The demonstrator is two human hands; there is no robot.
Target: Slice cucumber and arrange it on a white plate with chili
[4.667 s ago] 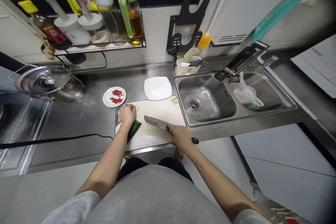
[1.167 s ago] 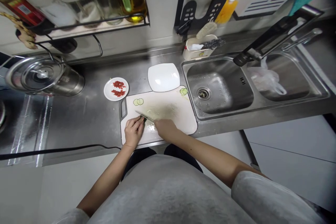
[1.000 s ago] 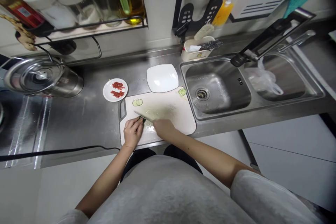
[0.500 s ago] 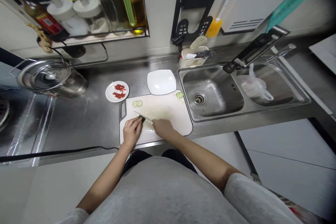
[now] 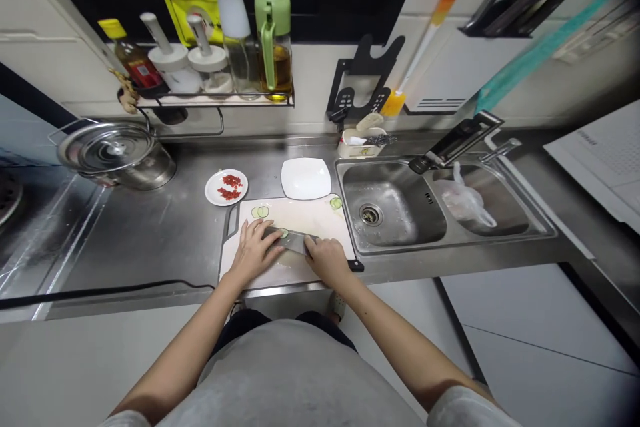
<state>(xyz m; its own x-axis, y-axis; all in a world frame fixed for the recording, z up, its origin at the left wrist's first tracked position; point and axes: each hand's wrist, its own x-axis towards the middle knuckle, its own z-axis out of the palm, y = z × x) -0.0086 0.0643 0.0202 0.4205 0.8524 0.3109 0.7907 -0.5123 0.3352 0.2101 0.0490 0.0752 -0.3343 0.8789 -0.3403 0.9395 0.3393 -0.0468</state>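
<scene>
Gripping a flat metal knife (image 5: 297, 242)

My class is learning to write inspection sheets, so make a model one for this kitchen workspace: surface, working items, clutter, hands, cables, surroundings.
Surface: metal counter bearing a white cutting board.
Working items: knife over the board, a slice at its blade; two overlapping slices far left on the board, more slices in its far right corner.
Clutter: plastic bag in the right sink basin.
Hands: right hand grips the knife's handle; left hand has fingers spread at the blade's tip end.
Cables: black cable along the counter's front left.
Surroundings: lidded pot at left, condiment shelf behind.
</scene>
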